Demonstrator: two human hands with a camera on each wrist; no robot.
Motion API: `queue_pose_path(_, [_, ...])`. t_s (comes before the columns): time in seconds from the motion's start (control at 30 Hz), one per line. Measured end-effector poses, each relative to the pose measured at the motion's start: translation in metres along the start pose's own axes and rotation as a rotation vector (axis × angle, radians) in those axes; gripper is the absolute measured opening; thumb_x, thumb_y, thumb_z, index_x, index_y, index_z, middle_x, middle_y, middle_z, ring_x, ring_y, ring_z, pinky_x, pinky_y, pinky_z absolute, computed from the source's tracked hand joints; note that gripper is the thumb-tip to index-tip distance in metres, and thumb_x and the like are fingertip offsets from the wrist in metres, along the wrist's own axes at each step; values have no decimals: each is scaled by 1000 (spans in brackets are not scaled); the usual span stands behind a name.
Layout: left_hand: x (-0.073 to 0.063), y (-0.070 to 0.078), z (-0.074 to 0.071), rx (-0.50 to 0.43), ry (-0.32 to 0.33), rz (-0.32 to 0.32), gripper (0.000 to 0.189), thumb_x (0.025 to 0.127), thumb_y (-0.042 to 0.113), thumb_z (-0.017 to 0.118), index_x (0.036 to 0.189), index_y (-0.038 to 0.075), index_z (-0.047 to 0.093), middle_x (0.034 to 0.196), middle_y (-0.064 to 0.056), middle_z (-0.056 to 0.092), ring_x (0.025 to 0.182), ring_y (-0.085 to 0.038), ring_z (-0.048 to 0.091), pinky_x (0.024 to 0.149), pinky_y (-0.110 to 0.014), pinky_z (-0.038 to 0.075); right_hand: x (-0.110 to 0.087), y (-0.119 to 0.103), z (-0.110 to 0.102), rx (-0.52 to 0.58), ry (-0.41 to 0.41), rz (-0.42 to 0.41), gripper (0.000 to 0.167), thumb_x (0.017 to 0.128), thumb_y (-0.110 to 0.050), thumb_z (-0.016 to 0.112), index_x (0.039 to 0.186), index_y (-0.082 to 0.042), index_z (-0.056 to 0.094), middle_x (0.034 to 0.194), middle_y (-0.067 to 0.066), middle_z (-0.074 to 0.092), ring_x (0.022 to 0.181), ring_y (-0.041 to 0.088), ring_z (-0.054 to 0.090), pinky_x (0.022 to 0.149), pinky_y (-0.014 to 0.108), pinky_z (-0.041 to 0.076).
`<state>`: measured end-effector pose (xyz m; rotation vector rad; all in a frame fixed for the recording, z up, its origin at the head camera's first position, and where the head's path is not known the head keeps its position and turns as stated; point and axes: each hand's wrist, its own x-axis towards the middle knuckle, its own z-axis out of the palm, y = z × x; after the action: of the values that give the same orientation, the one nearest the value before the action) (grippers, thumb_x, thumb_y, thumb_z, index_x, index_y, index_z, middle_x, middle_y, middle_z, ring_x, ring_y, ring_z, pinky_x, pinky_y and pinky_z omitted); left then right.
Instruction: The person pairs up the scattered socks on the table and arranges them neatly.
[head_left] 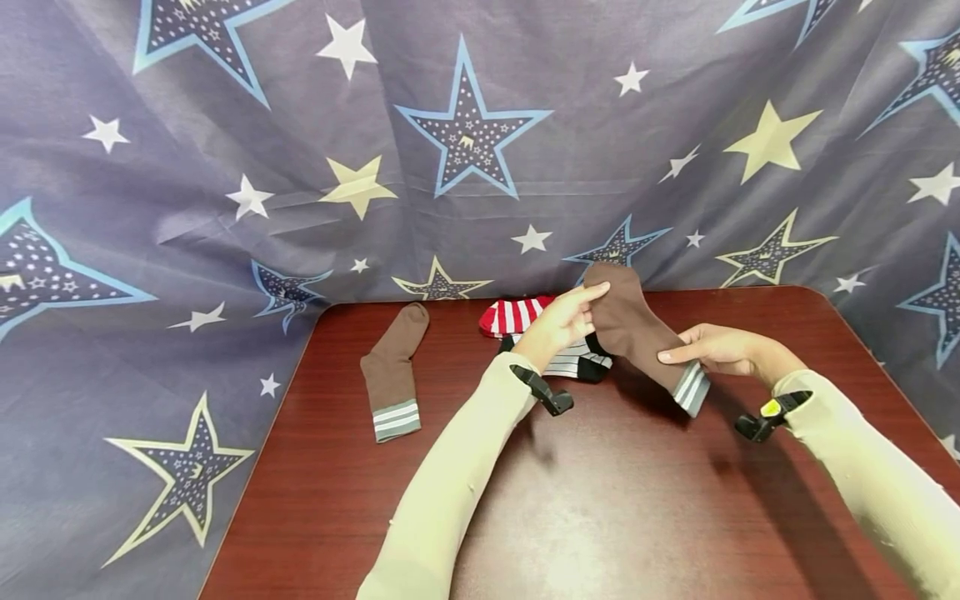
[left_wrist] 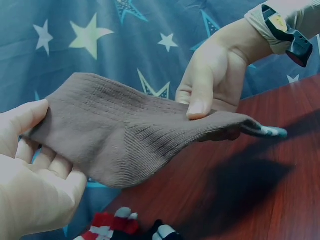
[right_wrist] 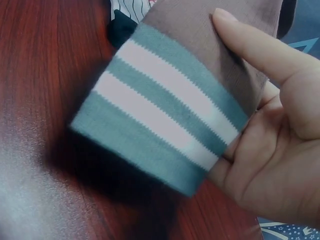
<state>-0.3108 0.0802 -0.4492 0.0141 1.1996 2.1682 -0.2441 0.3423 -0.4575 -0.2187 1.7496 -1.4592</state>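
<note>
A brown sock (head_left: 633, 329) with a grey, white-striped cuff (right_wrist: 155, 105) is held up above the table between both hands. My left hand (head_left: 558, 327) pinches it near the toe, thumb on the near face and fingers behind, as the left wrist view shows. Near the cuff my right hand (head_left: 723, 348) grips it, thumb on top and fingers underneath. A matching brown sock (head_left: 393, 367) lies flat at the left of the table, toe pointing to the back. Behind my left hand lie a red-and-white striped sock (head_left: 513, 315) and a white sock with black lines (head_left: 573, 362), both partly hidden.
The dark red wooden table (head_left: 600, 500) ends at the back against a grey-blue cloth (head_left: 480, 233) printed with stars. Black wrist cameras are strapped over both pale sleeves (head_left: 450, 475).
</note>
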Motion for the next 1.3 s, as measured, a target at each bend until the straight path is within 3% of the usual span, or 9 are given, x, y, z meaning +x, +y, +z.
queue_pose_path(0.13, [-3, 5, -7, -16, 2, 10, 14, 106, 10, 54, 98, 19, 62, 92, 0, 69, 86, -13, 66, 87, -33, 51, 0, 0, -2, -24, 9, 0, 28, 106, -11, 50, 92, -21, 73, 80, -7, 73, 80, 8, 68, 79, 29, 57])
queue_pose_path(0.47, [-12, 19, -22, -52, 34, 39, 18, 105, 5, 53, 99, 18, 64, 91, 1, 71, 90, -15, 67, 99, -40, 47, -3, 0, -6, -59, -14, -47, 23, 102, -2, 54, 100, -16, 72, 85, -5, 75, 80, 7, 69, 77, 26, 57])
queue_pose_path(0.73, [-17, 28, -33, -24, 48, 66, 23, 104, -1, 51, 106, 20, 61, 99, 1, 70, 104, -19, 61, 122, -49, 35, -4, -3, -7, -68, 40, -34, 22, 104, -6, 54, 99, -19, 71, 84, -7, 72, 80, 7, 67, 78, 27, 57])
queue_pose_path(0.87, [-20, 31, -39, -59, 75, 84, 24, 102, -5, 52, 104, 16, 63, 95, 0, 71, 99, -19, 64, 122, -50, 35, -3, -5, -8, -54, 74, -25, 22, 104, -7, 53, 99, -20, 71, 84, -8, 71, 81, 7, 66, 80, 29, 57])
queue_pose_path(0.93, [-22, 32, -43, -55, 87, 91, 24, 102, -6, 53, 101, 16, 63, 91, 2, 70, 92, -16, 66, 116, -45, 43, -3, -5, -9, -46, 82, -33, 23, 105, -7, 53, 99, -19, 71, 85, -8, 72, 80, 7, 67, 81, 30, 57])
queue_pose_path(1.0, [-24, 34, -46, -53, 87, 97, 25, 102, -6, 52, 101, 16, 62, 90, 2, 70, 89, -15, 67, 114, -44, 43, -3, -6, -9, -35, 80, -51, 24, 105, -6, 53, 97, -19, 71, 85, -8, 72, 80, 6, 67, 81, 30, 57])
queue_pose_path(1.1, [-27, 37, -50, -47, 89, 103, 26, 102, -8, 50, 104, 15, 62, 91, 1, 72, 91, -16, 67, 115, -44, 43, -3, -7, -11, -20, 66, -84, 25, 104, -5, 52, 96, -19, 71, 86, -8, 73, 80, 6, 67, 81, 31, 57])
queue_pose_path(1.17, [-28, 39, -52, -45, 89, 109, 27, 101, -10, 49, 106, 14, 62, 92, -1, 73, 93, -17, 67, 122, -49, 36, -3, -7, -12, -10, 53, -101, 24, 104, -6, 52, 97, -19, 71, 87, -8, 74, 82, 6, 67, 82, 31, 57])
queue_pose_path(1.3, [-33, 43, -58, -38, 102, 115, 26, 101, -9, 50, 102, 14, 63, 85, 1, 73, 85, -13, 69, 121, -47, 36, -5, -16, -8, 28, 5, -133, 32, 105, -1, 47, 98, -18, 72, 89, -8, 74, 85, 6, 68, 82, 29, 56])
